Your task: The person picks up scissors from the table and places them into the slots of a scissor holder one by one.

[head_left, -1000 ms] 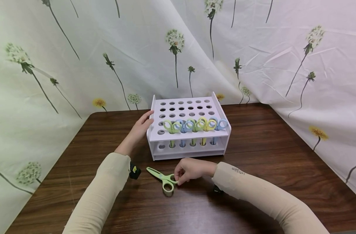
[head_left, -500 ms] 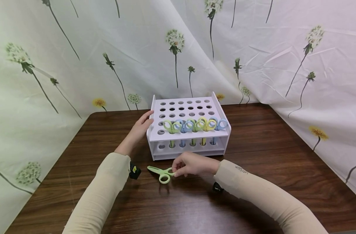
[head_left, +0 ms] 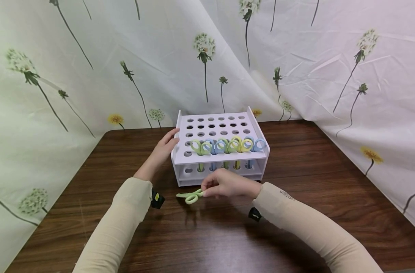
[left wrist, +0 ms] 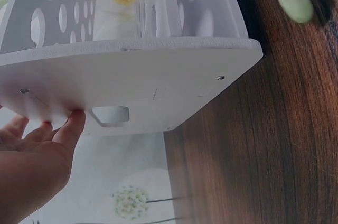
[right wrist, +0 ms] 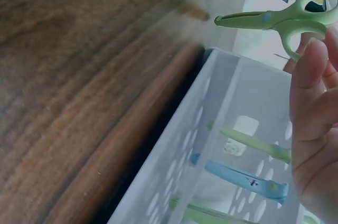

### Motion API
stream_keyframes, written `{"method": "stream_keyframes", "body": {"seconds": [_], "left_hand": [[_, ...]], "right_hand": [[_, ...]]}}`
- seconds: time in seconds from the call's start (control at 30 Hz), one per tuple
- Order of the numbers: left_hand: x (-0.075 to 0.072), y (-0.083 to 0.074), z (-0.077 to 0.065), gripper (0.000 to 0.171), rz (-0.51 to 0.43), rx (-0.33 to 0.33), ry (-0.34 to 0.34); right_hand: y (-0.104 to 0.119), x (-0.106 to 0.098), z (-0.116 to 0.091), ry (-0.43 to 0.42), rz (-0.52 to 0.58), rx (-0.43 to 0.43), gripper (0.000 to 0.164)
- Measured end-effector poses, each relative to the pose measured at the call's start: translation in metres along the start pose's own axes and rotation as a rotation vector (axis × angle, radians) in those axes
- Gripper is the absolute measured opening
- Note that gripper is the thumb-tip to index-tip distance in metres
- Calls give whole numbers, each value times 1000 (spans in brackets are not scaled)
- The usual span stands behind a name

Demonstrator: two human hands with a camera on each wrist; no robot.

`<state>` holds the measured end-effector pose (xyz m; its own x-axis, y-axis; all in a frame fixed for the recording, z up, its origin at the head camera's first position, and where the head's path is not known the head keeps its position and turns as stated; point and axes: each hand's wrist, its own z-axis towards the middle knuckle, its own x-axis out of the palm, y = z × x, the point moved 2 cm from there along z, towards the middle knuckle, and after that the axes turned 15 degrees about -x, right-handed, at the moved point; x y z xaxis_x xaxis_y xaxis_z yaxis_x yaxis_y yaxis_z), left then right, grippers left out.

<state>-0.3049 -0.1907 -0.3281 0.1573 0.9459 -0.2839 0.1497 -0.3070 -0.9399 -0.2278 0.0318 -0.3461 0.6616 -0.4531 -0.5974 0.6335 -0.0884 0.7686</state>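
My right hand (head_left: 224, 184) pinches green scissors (head_left: 184, 195) by one finger loop, just in front of a white rack (head_left: 194, 161). The scissors hang above the table, blades pointing left. In the right wrist view the blades of the green scissors (right wrist: 243, 20) look closed, with thumb and fingers at a handle loop. My left hand (head_left: 164, 148) rests against the rack's left side. In the left wrist view its fingertips touch the outer side panel (left wrist: 158, 73), near a rectangular cutout.
Several scissors stand handles up in the rack's front rows, among them yellow scissors (head_left: 242, 146) and blue scissors (head_left: 257, 145). The rack has rows of round holes and a lower shelf. A dark wooden table (head_left: 313, 189) lies beneath, with a flowered cloth (head_left: 142, 45) behind.
My right hand has lifted the green scissors off the table and carried them away from me toward the rack, turning them on the way. My left hand has stayed at the rack's side.
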Motion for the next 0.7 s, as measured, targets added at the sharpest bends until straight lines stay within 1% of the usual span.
{"method": "stream_keyframes", "body": {"seconds": [0.23,0.37,0.47,0.53,0.6,0.7], "left_hand": [[-1,-1,-1,49,-5,-1,4],[0,-9,-9,49,-21,-11,17],[2,-15,-16,49,-33,-23,24],[3,-17,-18,49,-33,-25,24],[2,-16,-17,49,-31,-24,23],[1,-10,-11,49,-16,-10,18]], "right_hand": [[6,-8,-2,-52,13,2,7],[10,-13,-1,-71,4,-17,8],[13,-18,0,-90,-24,-30,7],[16,-22,0,-100,-37,-32,7],[18,-25,1,-111,-41,-36,8],[21,-29,2,-133,-38,-44,8]]}}
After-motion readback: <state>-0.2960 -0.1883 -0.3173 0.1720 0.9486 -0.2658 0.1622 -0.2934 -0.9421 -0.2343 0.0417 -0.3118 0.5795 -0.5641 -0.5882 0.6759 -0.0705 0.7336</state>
